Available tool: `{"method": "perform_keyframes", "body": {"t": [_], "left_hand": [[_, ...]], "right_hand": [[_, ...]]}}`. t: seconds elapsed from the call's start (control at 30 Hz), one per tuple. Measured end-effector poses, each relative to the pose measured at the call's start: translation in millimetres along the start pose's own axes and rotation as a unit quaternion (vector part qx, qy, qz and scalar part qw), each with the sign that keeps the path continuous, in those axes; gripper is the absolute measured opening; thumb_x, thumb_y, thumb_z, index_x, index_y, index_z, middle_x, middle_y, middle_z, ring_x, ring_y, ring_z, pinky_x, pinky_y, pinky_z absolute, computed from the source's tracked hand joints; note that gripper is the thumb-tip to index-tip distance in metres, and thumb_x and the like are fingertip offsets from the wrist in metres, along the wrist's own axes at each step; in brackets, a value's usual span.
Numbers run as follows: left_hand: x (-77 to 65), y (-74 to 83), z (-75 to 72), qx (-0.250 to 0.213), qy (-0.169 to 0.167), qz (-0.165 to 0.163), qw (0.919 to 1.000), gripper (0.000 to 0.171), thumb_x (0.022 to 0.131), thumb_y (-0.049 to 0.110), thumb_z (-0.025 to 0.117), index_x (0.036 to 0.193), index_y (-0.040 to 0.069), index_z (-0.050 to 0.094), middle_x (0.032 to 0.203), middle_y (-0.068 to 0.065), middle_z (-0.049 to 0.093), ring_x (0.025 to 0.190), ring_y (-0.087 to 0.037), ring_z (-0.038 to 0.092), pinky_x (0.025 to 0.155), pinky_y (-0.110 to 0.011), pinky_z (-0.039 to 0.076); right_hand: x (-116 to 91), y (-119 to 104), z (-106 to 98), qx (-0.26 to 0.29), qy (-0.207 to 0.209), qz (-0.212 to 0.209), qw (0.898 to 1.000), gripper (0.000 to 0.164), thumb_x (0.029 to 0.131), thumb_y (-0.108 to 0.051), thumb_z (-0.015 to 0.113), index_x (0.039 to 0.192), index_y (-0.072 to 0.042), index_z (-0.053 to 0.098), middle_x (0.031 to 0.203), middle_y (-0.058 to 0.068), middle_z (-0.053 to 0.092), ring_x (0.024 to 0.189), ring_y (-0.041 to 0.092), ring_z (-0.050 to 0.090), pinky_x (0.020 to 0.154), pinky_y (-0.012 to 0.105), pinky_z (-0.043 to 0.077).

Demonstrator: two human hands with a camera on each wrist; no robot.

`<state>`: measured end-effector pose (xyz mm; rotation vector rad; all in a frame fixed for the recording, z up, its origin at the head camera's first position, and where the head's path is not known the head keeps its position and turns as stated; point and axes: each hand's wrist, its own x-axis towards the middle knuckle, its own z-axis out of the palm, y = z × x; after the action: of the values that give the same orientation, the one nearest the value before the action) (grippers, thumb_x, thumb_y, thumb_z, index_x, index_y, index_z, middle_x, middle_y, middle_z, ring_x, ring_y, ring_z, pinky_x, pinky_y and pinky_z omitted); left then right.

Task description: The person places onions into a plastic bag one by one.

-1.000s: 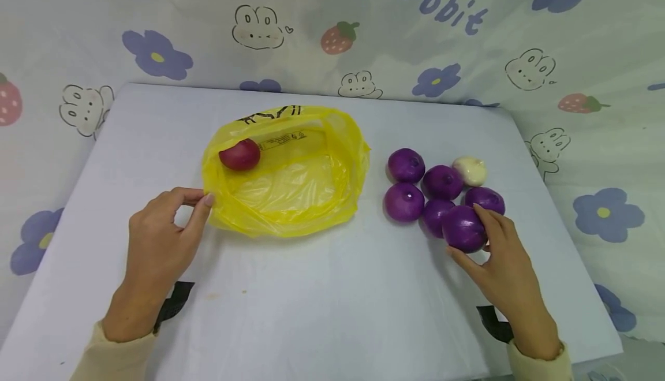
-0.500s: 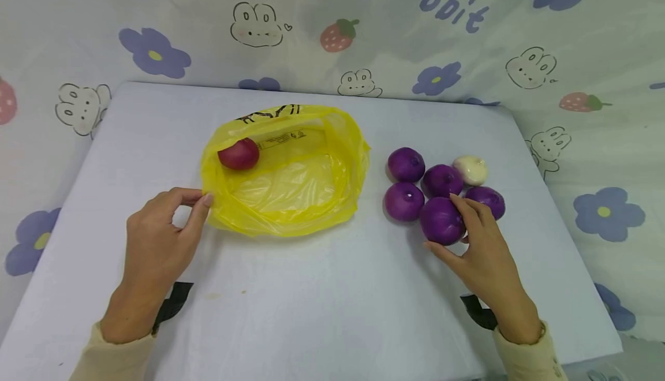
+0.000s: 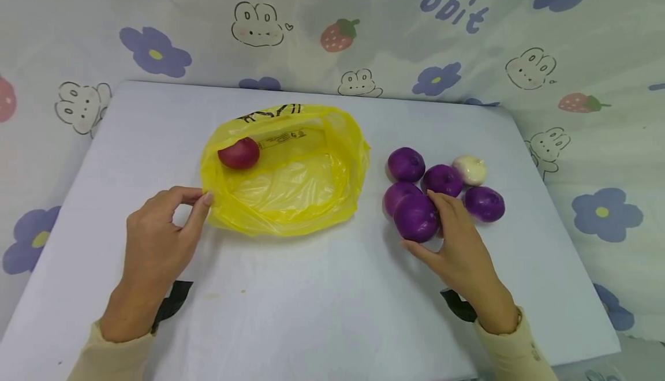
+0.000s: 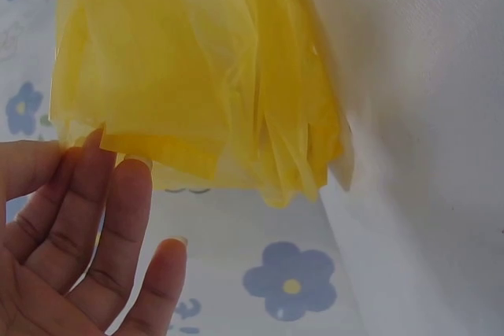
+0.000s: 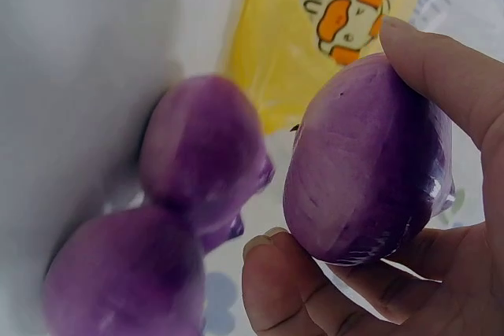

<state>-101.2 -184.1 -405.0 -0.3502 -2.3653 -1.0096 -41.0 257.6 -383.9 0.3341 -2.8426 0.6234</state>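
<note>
My left hand (image 3: pixel 163 234) pinches the left rim of a yellow plastic bag (image 3: pixel 291 222) between thumb and fingers; in the left wrist view the bag's edge (image 4: pixel 165 147) passes between them. The bag's mouth gapes wide, and a reddish-purple onion (image 3: pixel 240 154) lies inside at the left. With thumb and fingers around it, my right hand (image 3: pixel 459 239) holds a purple onion (image 3: pixel 415 218). In the right wrist view this held onion (image 5: pixel 358 167) is raised off the table. Behind it in the head view, another purple onion (image 3: pixel 399 193) is partly hidden.
Other purple onions, such as one at the back (image 3: pixel 406 164), one in the middle (image 3: pixel 441 180) and one at the right (image 3: pixel 484 204), lie on the white table (image 3: pixel 312 306). A pale peeled onion (image 3: pixel 470 170) sits behind them. A patterned sheet (image 3: pixel 301 63) hangs behind.
My right hand has carried the purple onion left, away from the right-hand onion and in front of the left ones. The left hand and the bag stay nearly where they were.
</note>
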Motion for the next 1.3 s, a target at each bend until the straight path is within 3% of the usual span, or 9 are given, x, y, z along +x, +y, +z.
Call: {"method": "perform_keyframes", "body": {"t": [0.23,0.43,0.63,1.0,1.3], "left_hand": [[0.6,1.8,-2.0,0.001,-0.002,-0.006,1.0000,0.016,0.090,0.002,0.081,0.100,-0.008,0.074,0.092,-0.020,0.075,0.087,-0.038,0.068,0.088,-0.004,0.034],[2.4,3.9,3.0,0.005,-0.018,-0.002,0.9998,0.015,0.092,0.005,0.080,0.101,-0.006,0.074,0.092,-0.018,0.075,0.087,-0.036,0.068,0.086,-0.008,0.036],[1.5,3.3,1.3,0.005,-0.013,0.001,0.9999,0.015,0.090,0.003,0.081,0.099,-0.006,0.074,0.091,-0.018,0.075,0.085,-0.035,0.069,0.087,-0.007,0.036],[0.6,1.8,-2.5,0.006,-0.009,-0.001,0.9999,0.015,0.090,0.003,0.081,0.100,-0.006,0.074,0.091,-0.018,0.075,0.085,-0.034,0.068,0.086,-0.006,0.036],[0.2,1.7,-4.0,0.007,-0.008,-0.001,0.9999,0.014,0.090,0.003,0.081,0.100,-0.005,0.074,0.091,-0.017,0.075,0.085,-0.034,0.068,0.082,-0.011,0.038]], "right_hand": [[15.0,-10.6,5.1,0.003,0.002,-0.057,0.998,0.106,0.073,-0.030,0.098,0.154,0.003,0.039,0.148,0.022,0.049,0.134,0.036,0.050,0.110,0.055,0.043],[18.6,-18.6,6.7,0.004,-0.007,-0.061,0.998,0.102,0.075,-0.032,0.097,0.154,0.000,0.041,0.149,0.019,0.050,0.137,0.035,0.048,0.109,0.055,0.044],[29.3,-30.3,15.2,0.018,-0.028,-0.084,0.996,0.097,0.080,-0.034,0.094,0.156,-0.004,0.041,0.154,0.018,0.046,0.142,0.034,0.045,0.111,0.054,0.044],[53.5,-57.0,29.4,0.051,-0.058,-0.126,0.989,0.094,0.086,-0.036,0.089,0.162,-0.016,0.036,0.151,0.014,0.047,0.124,0.027,0.059,0.101,0.043,0.054],[78.0,-79.0,32.9,0.075,-0.087,-0.124,0.986,0.096,0.088,-0.031,0.088,0.158,-0.001,0.030,0.150,0.013,0.049,0.123,0.022,0.057,0.101,0.037,0.053]]}}
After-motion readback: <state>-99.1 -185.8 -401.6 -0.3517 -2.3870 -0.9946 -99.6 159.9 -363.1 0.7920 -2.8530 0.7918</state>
